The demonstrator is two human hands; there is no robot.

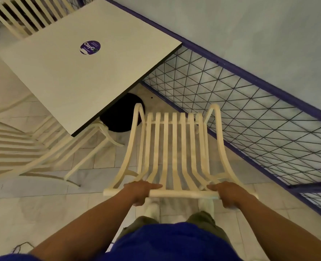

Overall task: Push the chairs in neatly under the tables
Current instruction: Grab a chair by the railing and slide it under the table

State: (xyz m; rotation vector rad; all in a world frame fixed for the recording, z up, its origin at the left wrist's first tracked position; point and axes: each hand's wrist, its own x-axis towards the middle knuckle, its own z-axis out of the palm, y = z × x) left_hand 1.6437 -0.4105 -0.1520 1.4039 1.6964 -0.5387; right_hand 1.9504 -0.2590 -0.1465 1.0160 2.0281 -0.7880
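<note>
Gripping top rail of chair (174,144) with curled fingers of left hand (140,191) and right hand (229,194). Sits at 12 o'clock from hands, slats running 6 to 12. Not under table (84,76) yet: table at 10 o'clock, nearer left hand.

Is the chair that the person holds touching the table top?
Apart. The head view shows floor and the dark table base between the chair front and the table edge.
</note>
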